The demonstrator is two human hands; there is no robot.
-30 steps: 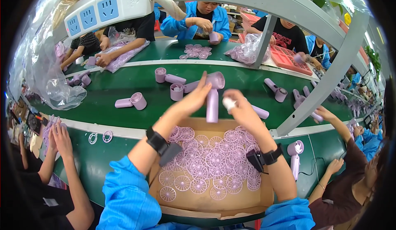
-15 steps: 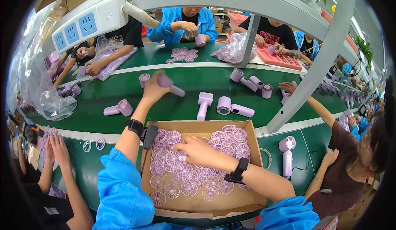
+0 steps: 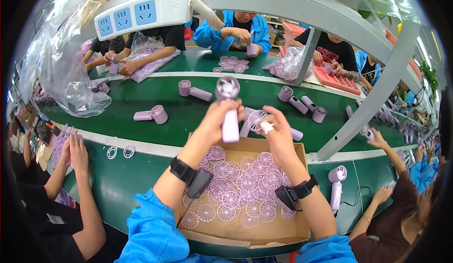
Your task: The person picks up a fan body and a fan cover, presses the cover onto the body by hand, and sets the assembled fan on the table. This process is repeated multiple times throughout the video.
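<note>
Above the far edge of a cardboard box (image 3: 207,240), my left hand (image 3: 216,120) is closed round the handle of a pale purple handheld fan (image 3: 230,127). The fan stands roughly upright, its round head on top with the blades showing. Just to its right, my right hand (image 3: 281,138) pinches a thin round fan grille (image 3: 256,120) with spokes, tilted and apart from the fan head. A white covering shows on one fingertip of that hand. Inside the box, below both hands, lie many loose purple grilles (image 3: 247,182) in overlapping layers.
More handheld fans (image 3: 158,114) lie on the green belt (image 3: 127,95) beyond the box. Another fan (image 3: 336,192) with a cable is at right. Two rings (image 3: 128,151) lie at left. A metal post (image 3: 363,93) and power strip (image 3: 146,12) stand close. Co-workers sit around.
My left hand has drawn back toward me, bringing the fan upright. My right hand has risen out of the box with a grille. The view has shifted a little.
</note>
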